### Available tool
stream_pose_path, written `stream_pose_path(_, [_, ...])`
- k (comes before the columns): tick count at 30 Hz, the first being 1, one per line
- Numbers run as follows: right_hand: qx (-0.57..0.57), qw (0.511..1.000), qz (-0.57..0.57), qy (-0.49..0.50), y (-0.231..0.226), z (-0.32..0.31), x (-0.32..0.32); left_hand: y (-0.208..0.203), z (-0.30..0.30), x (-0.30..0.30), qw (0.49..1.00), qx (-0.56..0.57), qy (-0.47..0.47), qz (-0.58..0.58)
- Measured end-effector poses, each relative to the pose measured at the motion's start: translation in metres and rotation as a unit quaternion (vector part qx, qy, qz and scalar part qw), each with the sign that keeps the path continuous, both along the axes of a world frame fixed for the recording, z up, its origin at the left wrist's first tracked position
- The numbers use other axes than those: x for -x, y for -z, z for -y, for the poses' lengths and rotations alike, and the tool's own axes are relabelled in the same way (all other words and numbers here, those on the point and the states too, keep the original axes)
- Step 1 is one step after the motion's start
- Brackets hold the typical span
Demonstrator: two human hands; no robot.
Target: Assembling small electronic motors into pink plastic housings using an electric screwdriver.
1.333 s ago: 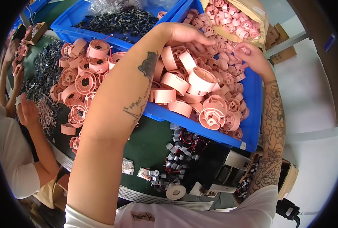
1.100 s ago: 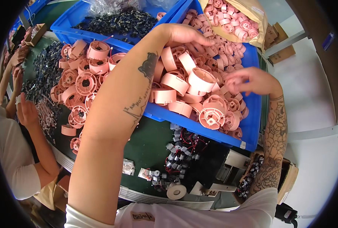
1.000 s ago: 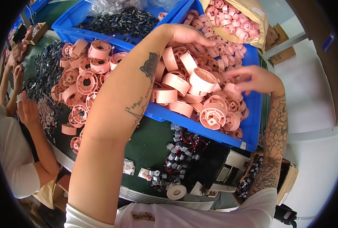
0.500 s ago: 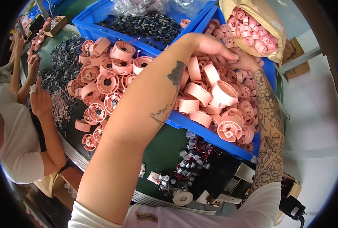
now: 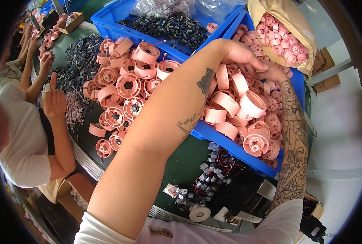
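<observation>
My left hand (image 5: 244,54) reaches over the far part of a blue bin (image 5: 240,148) piled with pink plastic round housings (image 5: 252,103). Its thumb is stretched out, and its fingertips dip down among the housings. Close against it, my right hand (image 5: 273,73) lies on the same heap, coming in from the right side. The right fingers are stretched toward the left hand and partly hidden behind it. Both hands look open, with no housing plainly gripped. My left forearm crosses in front of the bin's left part.
More pink housings, some with wires, are heaped on the green table (image 5: 181,162) left of my arm. A blue tray (image 5: 103,22) holds small dark parts. A paper sack (image 5: 307,30) of housings leans behind. Small motors (image 5: 211,173) lie near me. A co-worker (image 5: 26,134) sits left.
The whole view has shifted, so the scene appears slightly further right and lower. My hands stay together over the far part of the heap, almost unchanged in pose.
</observation>
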State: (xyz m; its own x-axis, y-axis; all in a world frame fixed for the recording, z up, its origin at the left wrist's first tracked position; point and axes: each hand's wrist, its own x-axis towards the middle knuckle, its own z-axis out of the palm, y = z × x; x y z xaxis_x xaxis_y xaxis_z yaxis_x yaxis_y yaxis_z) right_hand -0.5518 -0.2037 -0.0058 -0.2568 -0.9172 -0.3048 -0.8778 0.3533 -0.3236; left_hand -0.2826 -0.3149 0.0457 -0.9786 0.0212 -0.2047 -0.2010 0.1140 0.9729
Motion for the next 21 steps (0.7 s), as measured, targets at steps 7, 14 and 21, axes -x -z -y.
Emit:
stream_pose_path(7, [0.028, 1.000, -0.001, 0.011, 0.006, -0.001, 0.009, 0.001, 0.001, 0.002, 1.000, -0.015, 0.015, -0.006])
stream_pose_path(14, [0.021, 0.999, -0.010, 0.036, 0.003, 0.003, 0.008, 0.000, 0.001, 0.002, 1.000, -0.013, 0.011, 0.005])
stream_pose_path(21, [-0.003, 0.996, -0.068, 0.065, -0.011, 0.004, -0.017, -0.006, -0.002, -0.007, 1.000, -0.005, 0.009, 0.003])
